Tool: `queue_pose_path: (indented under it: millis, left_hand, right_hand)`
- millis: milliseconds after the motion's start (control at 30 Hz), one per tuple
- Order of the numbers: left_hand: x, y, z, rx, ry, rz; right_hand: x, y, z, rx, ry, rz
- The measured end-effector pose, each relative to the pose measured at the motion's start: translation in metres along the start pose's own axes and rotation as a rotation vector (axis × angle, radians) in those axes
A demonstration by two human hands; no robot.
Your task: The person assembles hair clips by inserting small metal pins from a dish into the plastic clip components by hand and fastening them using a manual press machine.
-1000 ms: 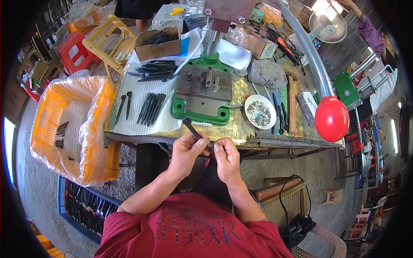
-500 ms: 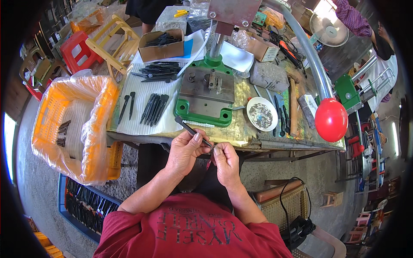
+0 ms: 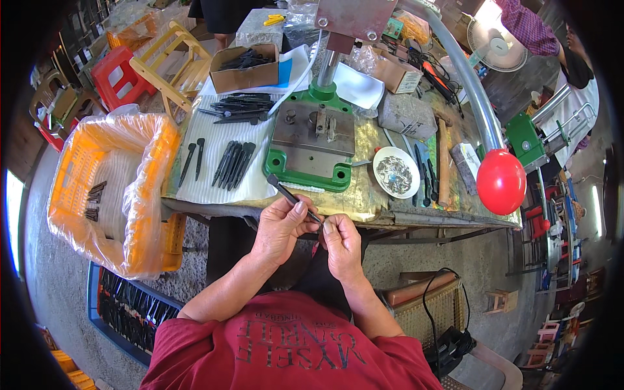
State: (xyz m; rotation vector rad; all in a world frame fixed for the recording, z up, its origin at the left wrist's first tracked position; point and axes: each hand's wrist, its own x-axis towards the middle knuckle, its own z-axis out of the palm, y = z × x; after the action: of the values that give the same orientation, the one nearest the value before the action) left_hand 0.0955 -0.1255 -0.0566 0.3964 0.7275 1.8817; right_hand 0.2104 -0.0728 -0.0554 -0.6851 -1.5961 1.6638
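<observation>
The green press [image 3: 313,140] stands on the workbench [image 3: 364,201]; in front of its edge, the left hand [image 3: 281,224] pinches a dark slim piece [image 3: 292,197]. The right hand [image 3: 342,242] pinches its near tip, so I think a loose grip can let it slip down to the floor

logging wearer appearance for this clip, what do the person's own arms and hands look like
Both forearms are bare, entering from the lower edge. The left hand and right hand wear no gloves; no rings or watch can be made out. Short red sleeves of a red T-shirt with dark printed lettering cover the upper arms.
</observation>
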Motion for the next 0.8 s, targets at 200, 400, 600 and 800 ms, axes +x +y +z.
queue_pose_path:
  millis: [200, 400, 600, 800]
  left_hand:
    - [0.000, -0.002, -0.002, -0.013, -0.009, 0.004]
    - [-0.002, -0.003, 0.002, 0.089, 0.029, 0.044]
    - [-0.004, -0.005, 0.002, 0.082, 0.024, 0.083]
    - [0.000, 0.002, 0.003, 0.230, 0.010, 0.158]
  right_hand:
    - [0.000, 0.003, 0.001, -0.005, 0.002, -0.004]
    - [-0.001, 0.005, 0.004, 0.052, 0.007, -0.010]
    - [0.001, 0.000, 0.009, 0.115, 0.013, 0.004]
    - [0.008, -0.002, 0.012, 0.188, 0.023, -0.020]
